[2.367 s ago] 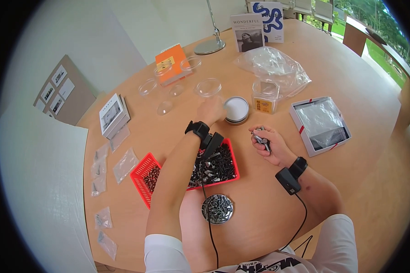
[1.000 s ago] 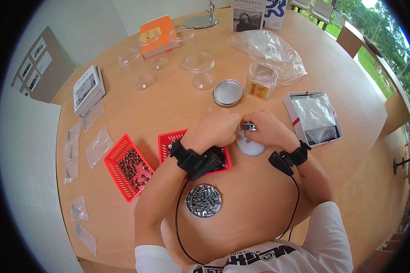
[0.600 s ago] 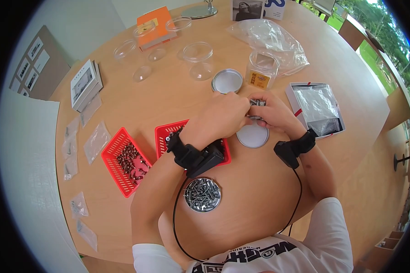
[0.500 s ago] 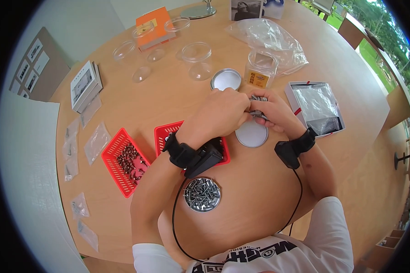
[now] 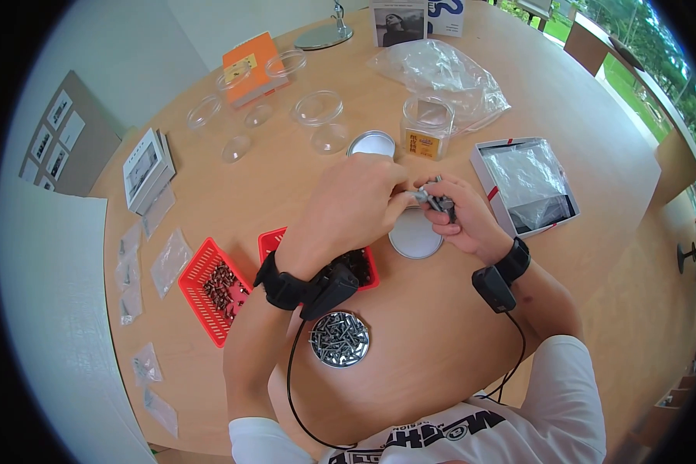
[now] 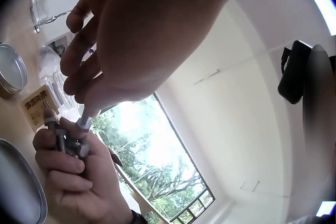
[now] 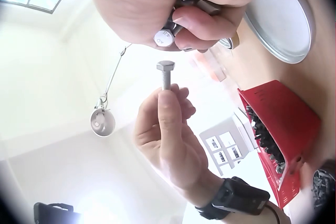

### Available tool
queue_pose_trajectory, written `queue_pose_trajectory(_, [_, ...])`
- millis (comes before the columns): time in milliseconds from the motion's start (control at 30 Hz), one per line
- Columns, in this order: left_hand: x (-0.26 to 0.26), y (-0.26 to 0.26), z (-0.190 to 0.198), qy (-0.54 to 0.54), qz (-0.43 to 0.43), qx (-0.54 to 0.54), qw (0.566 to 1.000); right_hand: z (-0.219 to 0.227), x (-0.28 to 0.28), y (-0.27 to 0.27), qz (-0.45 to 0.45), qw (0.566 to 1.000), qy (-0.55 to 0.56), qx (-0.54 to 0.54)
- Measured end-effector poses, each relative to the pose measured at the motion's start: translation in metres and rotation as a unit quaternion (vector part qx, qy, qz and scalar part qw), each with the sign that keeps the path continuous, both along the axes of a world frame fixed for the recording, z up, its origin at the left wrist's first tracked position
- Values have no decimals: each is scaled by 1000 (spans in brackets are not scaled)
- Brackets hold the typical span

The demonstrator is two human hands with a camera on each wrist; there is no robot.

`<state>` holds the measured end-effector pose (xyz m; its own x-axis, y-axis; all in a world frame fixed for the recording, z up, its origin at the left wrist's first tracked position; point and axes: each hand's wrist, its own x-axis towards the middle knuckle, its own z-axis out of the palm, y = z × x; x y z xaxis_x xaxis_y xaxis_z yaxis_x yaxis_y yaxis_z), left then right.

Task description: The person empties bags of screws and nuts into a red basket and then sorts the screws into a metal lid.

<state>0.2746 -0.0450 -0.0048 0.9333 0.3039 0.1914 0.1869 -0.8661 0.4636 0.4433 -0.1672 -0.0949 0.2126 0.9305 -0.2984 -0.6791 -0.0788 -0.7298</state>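
My left hand (image 5: 352, 205) pinches a single hex bolt (image 7: 166, 71) by its shank between thumb and fingers, head up in the right wrist view. Close beside it, my right hand (image 5: 472, 220) holds several more hex bolts (image 5: 441, 203) in its curled fingers, some heads and shanks poking out. Both hands are above a round, shallow metal tin piece (image 5: 416, 234) with a pale inside, on the table. Another round tin piece (image 5: 372, 144) lies just behind the left hand, partly hidden by it.
A red basket (image 5: 373, 271) of dark screws is partly under the left forearm, with a red basket (image 5: 201, 298) of coppery screws to its left. A dish of silver screws (image 5: 339, 339) stands in front. Clear jars (image 5: 425, 127), a white box (image 5: 483, 158) and small plastic bags surround them.
My left hand has come from the tin stack to my right hand and now pinches a bolt. One tin piece now lies under the hands. The bolt-filled right hand has turned palm upward again.
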Motion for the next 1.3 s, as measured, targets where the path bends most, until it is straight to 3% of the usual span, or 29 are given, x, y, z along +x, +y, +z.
queue_pose_trajectory(133, [9, 1, -13, 93, -38, 39, 994, -1, 2, -18, -53, 995, -82, -13])
queue_pose_trajectory(433, [55, 7, -54, 203, -62, 213, 954, -17, 1, -19, -81, 986, -145, -34])
queue_pose_trajectory(533, [55, 6, -43, 214, -60, 175, 959, -17, -2, -19, -73, 988, -130, -42])
queue_pose_trajectory(633, [49, 1, -42, 90, -76, 95, 988, -19, -3, -19, -57, 991, -114, -38])
queue_pose_trajectory(833, [53, -5, -36, 92, -114, -39, 988, -13, -3, -25, -33, 998, -53, -6])
queue_pose_trajectory(933, [48, -8, -42, 1, -148, -35, 988, -17, -1, -26, -29, 1000, 1, -3])
queue_pose_trajectory(1033, [47, -8, -42, 9, -187, -56, 981, -20, -2, -28, -10, 1000, 23, -1])
queue_pose_trajectory(1233, [41, -12, -13, 145, -186, -14, 972, -14, -7, -27, -20, 999, -20, -19])
queue_pose_trajectory(1300, [35, -5, -23, 78, -177, -42, 980, -14, -4, -28, -33, 999, -25, -26])
